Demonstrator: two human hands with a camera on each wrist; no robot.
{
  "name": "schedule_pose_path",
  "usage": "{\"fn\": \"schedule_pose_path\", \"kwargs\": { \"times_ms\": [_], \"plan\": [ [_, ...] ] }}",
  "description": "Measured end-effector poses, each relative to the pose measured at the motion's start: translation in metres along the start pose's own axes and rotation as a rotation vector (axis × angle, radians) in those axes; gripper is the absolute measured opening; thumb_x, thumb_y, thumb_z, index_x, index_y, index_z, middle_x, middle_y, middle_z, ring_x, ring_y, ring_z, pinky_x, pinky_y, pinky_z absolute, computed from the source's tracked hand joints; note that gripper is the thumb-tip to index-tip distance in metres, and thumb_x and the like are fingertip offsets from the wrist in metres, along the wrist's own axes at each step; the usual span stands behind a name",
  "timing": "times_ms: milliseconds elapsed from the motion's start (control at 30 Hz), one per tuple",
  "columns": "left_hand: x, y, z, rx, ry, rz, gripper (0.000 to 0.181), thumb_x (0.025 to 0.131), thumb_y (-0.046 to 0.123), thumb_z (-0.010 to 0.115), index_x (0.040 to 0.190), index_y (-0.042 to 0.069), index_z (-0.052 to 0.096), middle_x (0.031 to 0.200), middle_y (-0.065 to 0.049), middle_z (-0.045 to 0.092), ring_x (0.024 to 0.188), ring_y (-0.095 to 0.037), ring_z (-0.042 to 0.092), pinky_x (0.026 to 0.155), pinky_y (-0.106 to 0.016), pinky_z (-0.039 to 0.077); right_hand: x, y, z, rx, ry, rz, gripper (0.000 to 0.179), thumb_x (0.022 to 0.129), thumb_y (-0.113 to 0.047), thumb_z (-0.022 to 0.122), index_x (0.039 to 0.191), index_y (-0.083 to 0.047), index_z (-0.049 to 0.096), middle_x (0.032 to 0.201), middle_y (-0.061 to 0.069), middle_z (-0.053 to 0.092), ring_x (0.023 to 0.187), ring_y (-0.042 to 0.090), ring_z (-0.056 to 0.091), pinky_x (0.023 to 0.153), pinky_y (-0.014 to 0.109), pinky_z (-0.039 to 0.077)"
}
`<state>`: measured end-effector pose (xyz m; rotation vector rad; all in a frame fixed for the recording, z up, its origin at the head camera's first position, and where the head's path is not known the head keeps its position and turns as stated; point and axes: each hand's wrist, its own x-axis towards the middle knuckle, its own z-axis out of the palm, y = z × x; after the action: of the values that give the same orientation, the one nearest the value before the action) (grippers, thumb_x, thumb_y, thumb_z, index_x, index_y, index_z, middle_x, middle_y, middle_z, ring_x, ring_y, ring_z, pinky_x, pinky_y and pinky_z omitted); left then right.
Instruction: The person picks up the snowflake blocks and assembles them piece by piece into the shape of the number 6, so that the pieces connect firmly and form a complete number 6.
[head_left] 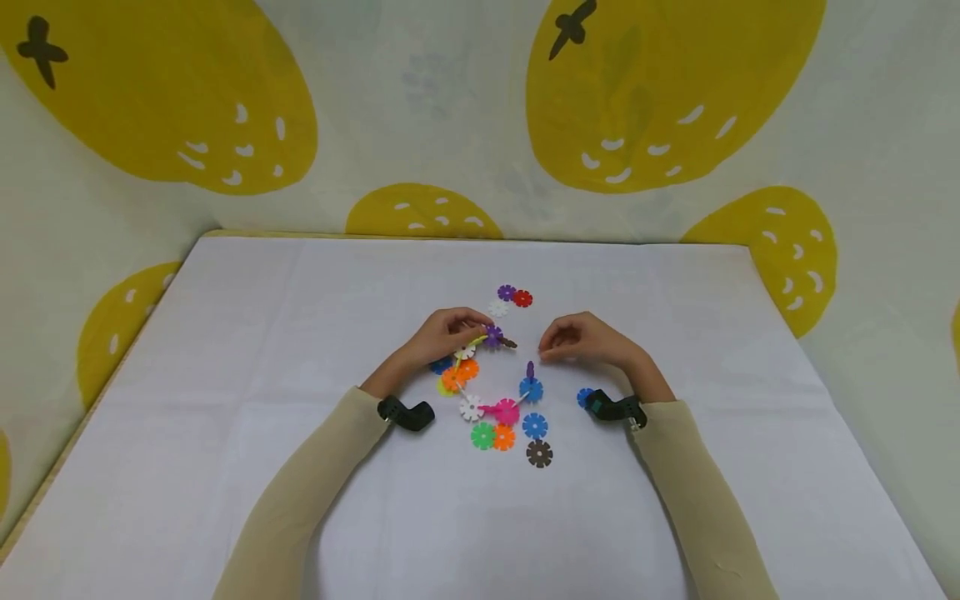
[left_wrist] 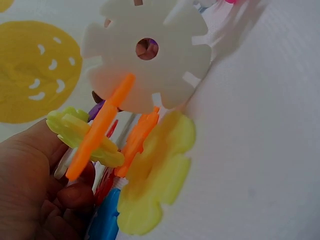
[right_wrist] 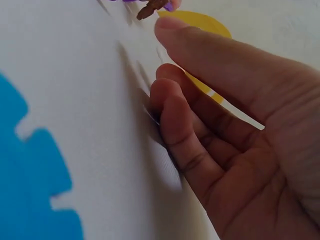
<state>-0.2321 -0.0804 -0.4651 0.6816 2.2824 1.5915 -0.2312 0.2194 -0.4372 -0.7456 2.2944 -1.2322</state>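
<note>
My left hand [head_left: 453, 332] pinches a purple notched building disc [head_left: 492, 336] in a chain of interlocked discs, with a brown disc [head_left: 508, 342] joined at its right. The left wrist view shows this hand [left_wrist: 37, 185] behind a yellow-green disc [left_wrist: 70, 127] slotted to an orange disc [left_wrist: 92, 142]; a white disc [left_wrist: 172, 32] is nearer the camera. The chain curves through a pink disc [head_left: 507, 412] to a blue disc [head_left: 531, 389] with an upright purple disc [head_left: 530, 370]. My right hand [head_left: 588, 340] is loosely curled, holding nothing; the right wrist view shows this hand [right_wrist: 225, 145] apart from the chain.
Beyond the hands lie loose purple [head_left: 506, 292], red [head_left: 523, 298] and white discs [head_left: 498, 308]. Green [head_left: 483, 436], orange [head_left: 503, 437], blue [head_left: 535, 426] and brown discs [head_left: 539, 453] lie nearer. Another blue disc [head_left: 584, 397] is by the right wrist. All are on a white-covered table [head_left: 225, 350].
</note>
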Motion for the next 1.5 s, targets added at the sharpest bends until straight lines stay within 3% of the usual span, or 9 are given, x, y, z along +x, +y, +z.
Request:
{"fn": "schedule_pose_path", "kwargs": {
  "times_ms": [200,467,733,900,1133,1367,1500],
  "plan": [
    [0.001,-0.001,0.003,0.0,-0.018,0.009,0.026,0.098,0.014,0.06,0.121,0.004,0.066,0.103,-0.011,0.067,0.078,-0.018,0.054,0.067,-0.02,0.045,-0.012,0.007,-0.003,0.018,-0.05,0.012,0.017,0.082,-0.013,0.079,0.096,-0.006,0.072,0.093,0.006,0.069,0.078,0.018,0.058,0.073,0.022,0.05],
    [0.001,-0.003,0.004,0.005,-0.03,0.0,0.031,0.1,0.015,0.055,0.128,0.004,0.063,0.11,-0.011,0.066,0.076,-0.017,0.05,0.064,-0.02,0.041,-0.031,0.01,-0.012,0.049,-0.22,-0.029,0.014,0.083,-0.01,0.078,0.094,-0.006,0.071,0.089,0.012,0.065,0.074,0.02,0.055,0.066,0.022,0.048],
    [0.002,-0.004,0.004,-0.005,-0.04,0.01,0.03,0.101,0.014,0.053,0.128,0.004,0.063,0.109,-0.01,0.065,0.077,-0.017,0.047,0.065,-0.021,0.039,-0.045,0.012,-0.019,0.03,-0.341,-0.045,0.029,0.081,-0.008,0.079,0.108,-0.006,0.069,0.104,0.014,0.059,0.085,0.024,0.052,0.064,0.018,0.044],
    [0.003,-0.005,0.005,-0.003,-0.038,0.009,0.03,0.101,0.014,0.053,0.128,0.004,0.063,0.107,-0.01,0.065,0.076,-0.017,0.047,0.064,-0.021,0.039,-0.047,0.013,-0.02,-0.008,-0.318,-0.044,0.029,0.081,-0.009,0.079,0.109,-0.007,0.069,0.104,0.012,0.057,0.083,0.023,0.051,0.062,0.018,0.042],
    [0.005,-0.003,0.005,0.001,-0.035,0.015,0.03,0.101,0.014,0.052,0.127,0.004,0.063,0.108,-0.01,0.065,0.075,-0.016,0.047,0.064,-0.021,0.038,-0.045,0.016,-0.02,-0.078,-0.194,-0.037,0.026,0.083,-0.014,0.078,0.107,-0.013,0.07,0.093,0.007,0.057,0.08,0.018,0.051,0.064,0.02,0.043],
    [0.006,0.001,0.006,0.003,-0.036,0.006,0.03,0.1,0.014,0.055,0.127,0.004,0.063,0.105,-0.01,0.065,0.076,-0.017,0.049,0.064,-0.021,0.04,-0.047,0.016,-0.022,-0.084,-0.191,-0.022,0.028,0.08,-0.015,0.081,0.106,-0.013,0.072,0.1,0.007,0.057,0.082,0.018,0.051,0.064,0.019,0.043],
    [0.007,0.003,0.007,-0.005,-0.039,0.006,0.029,0.099,0.013,0.057,0.125,0.002,0.064,0.106,-0.011,0.065,0.077,-0.017,0.05,0.066,-0.02,0.042,-0.045,0.016,-0.021,-0.089,-0.161,-0.021,0.025,0.08,-0.015,0.081,0.102,-0.011,0.07,0.09,0.006,0.057,0.078,0.018,0.051,0.064,0.021,0.043]
  ]
}}
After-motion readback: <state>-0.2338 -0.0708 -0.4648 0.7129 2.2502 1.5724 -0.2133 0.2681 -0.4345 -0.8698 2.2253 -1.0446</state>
